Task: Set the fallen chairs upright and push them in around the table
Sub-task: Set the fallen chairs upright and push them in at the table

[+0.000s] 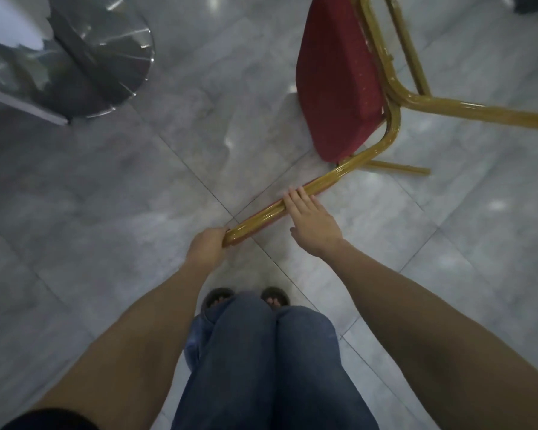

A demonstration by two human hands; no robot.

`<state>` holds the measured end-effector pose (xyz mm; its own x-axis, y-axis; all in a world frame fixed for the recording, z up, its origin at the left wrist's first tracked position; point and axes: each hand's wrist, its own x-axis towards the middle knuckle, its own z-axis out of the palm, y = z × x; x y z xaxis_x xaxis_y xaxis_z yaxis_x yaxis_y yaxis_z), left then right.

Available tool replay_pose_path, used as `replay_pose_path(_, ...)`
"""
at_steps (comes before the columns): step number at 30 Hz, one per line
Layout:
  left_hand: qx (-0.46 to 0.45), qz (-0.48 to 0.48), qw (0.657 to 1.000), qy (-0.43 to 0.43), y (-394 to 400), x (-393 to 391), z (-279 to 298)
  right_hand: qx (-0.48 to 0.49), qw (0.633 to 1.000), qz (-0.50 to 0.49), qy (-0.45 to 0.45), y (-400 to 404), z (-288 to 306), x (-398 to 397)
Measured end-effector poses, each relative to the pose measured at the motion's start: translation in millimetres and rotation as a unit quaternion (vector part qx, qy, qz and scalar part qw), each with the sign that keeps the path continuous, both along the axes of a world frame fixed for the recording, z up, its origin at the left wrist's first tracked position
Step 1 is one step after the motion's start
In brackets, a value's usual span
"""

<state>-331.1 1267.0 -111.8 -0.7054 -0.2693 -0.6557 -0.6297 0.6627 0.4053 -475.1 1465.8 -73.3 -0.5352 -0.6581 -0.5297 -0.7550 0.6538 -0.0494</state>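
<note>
A chair (339, 85) with a red padded seat and a gold metal frame lies tipped on the grey tiled floor at the upper right. Its backrest frame (333, 178) runs low and diagonally from the seat towards me. My left hand (207, 248) is closed around the near end of that backrest frame. My right hand (311, 223) rests on top of the same tube a little farther along, fingers curled over it. The chair's legs stick out to the right.
The table's round shiny metal base (106, 60) stands at the upper left, with the white tabletop edge (22, 103) beside it. My legs in blue jeans (261, 352) and my sandalled feet are just below the hands. Grey tiled floor (90, 197) lies between chair and table.
</note>
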Motion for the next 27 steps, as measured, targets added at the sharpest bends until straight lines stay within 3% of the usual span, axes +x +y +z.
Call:
replay_pose_path(6, -0.083, -0.065, 0.994, 0.039, -19, -6, 72, -0.038, 0.999, -0.018, 0.006, -18, 51, -1)
replay_pose_path(13, -0.141, -0.075, 0.982, 0.105, -58, -2, 254, -0.15, 0.988, 0.007, -0.035, -88, 199, 2)
replay_pose_path(18, -0.107, 0.121, 0.958, 0.236, -99, 32, 369, -0.215, 0.977, 0.013, 0.005, -115, 314, 1)
replay_pose_path(22, -0.076, 0.278, 0.917, 0.277, -137, 78, 400, -0.29, 0.956, -0.022, 0.035, -101, 386, 0)
replay_pose_path(25, -0.067, 0.331, 0.881, 0.331, -148, 69, 419, -0.335, 0.937, -0.091, 0.045, -80, 422, 2)
replay_pose_path(27, -0.056, 0.314, 0.869, 0.378, -146, 48, 443, -0.348, 0.926, -0.139, 0.057, -65, 436, 9)
